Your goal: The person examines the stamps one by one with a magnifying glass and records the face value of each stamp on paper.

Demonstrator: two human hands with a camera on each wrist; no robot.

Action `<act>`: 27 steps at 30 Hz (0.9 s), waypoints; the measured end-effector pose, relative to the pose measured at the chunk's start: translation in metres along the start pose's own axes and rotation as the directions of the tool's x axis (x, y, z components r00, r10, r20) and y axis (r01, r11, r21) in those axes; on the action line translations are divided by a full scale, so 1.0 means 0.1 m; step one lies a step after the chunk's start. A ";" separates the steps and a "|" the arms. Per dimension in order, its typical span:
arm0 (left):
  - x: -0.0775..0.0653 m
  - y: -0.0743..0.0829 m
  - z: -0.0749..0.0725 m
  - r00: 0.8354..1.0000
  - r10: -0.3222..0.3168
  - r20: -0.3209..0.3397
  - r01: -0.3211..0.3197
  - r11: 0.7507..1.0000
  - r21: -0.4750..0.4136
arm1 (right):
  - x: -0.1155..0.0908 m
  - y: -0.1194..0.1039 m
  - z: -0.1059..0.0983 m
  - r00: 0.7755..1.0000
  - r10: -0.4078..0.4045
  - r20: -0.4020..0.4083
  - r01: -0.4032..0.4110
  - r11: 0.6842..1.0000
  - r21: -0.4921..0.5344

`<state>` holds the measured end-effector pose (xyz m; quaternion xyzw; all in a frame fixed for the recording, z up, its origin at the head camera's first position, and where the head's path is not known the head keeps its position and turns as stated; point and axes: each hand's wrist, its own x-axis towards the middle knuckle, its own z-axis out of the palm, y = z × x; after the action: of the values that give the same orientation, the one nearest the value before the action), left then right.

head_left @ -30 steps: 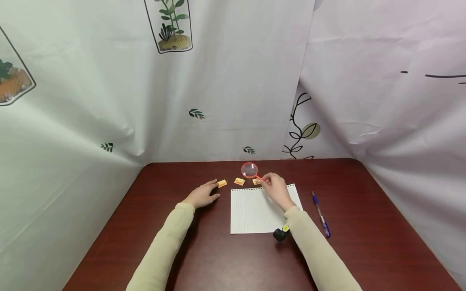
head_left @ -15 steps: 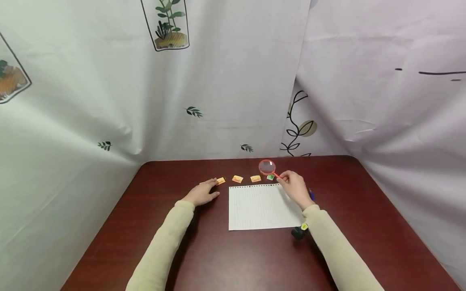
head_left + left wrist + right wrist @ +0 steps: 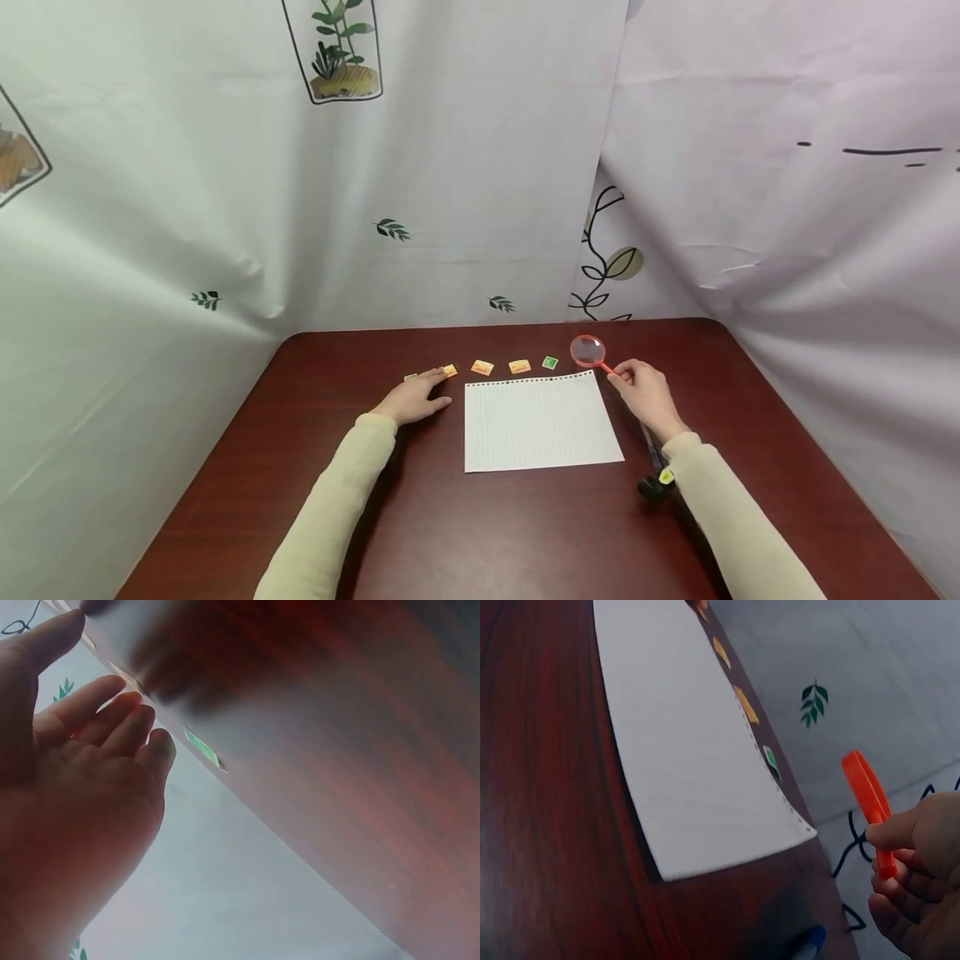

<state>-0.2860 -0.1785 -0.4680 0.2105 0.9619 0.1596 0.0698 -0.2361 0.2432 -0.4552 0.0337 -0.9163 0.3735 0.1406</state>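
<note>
My right hand point(image 3: 648, 396) pinches the handle of a red magnifying glass point(image 3: 603, 367) between thumb and fingers, and the lens is right of the row of small stamps. In the right wrist view the magnifying glass point(image 3: 866, 791) appears nearly edge-on. My left hand point(image 3: 411, 398) lies with fingers extended, its fingertips at an orange stamp point(image 3: 450, 370). Two more orange stamps, one point(image 3: 482, 367) and another point(image 3: 520, 366), lie to its right, then a green stamp point(image 3: 550, 362). Another green stamp point(image 3: 202, 748) shows beyond the left fingers in the left wrist view.
A sheet of lined paper point(image 3: 540, 425) with a perforated top edge lies between the hands, below the stamps. A blue pen point(image 3: 650, 446) is partly hidden under the right forearm. The dark red table point(image 3: 480, 533) ends at a printed white cloth point(image 3: 450, 167) behind.
My right hand has moved rightward with the magnifying glass, from over the stamps to beyond the green one. The right-hand orange stamp and the green stamp are now uncovered. My left hand stays in place.
</note>
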 end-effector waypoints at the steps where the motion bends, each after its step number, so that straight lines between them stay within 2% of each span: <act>1: -0.01 0.01 0.00 1.000 0.005 -0.001 -0.005 1.000 -0.007 | -0.01 0.03 -0.02 1.000 -0.002 -0.003 0.002 1.000 -0.006; 8: -0.05 0.10 0.02 0.997 0.069 -0.020 -0.070 0.997 -0.036 | -0.10 0.22 -0.20 1.000 0.014 -0.025 -0.016 0.999 -0.048; 17: -0.11 0.19 0.05 0.996 0.086 -0.020 -0.087 0.995 -0.055 | -0.22 0.42 -0.40 0.998 0.044 -0.049 -0.048 0.995 -0.090; 27: -0.17 0.27 0.09 0.994 0.113 0.006 -0.113 0.993 -0.044 | -0.27 0.64 -0.50 0.994 0.086 -0.060 -0.093 0.987 -0.129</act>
<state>-0.2585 -0.1604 -0.4659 0.2639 0.9445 0.1833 0.0692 -0.2094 0.3226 -0.4714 -0.0269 -0.9353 0.3191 0.1504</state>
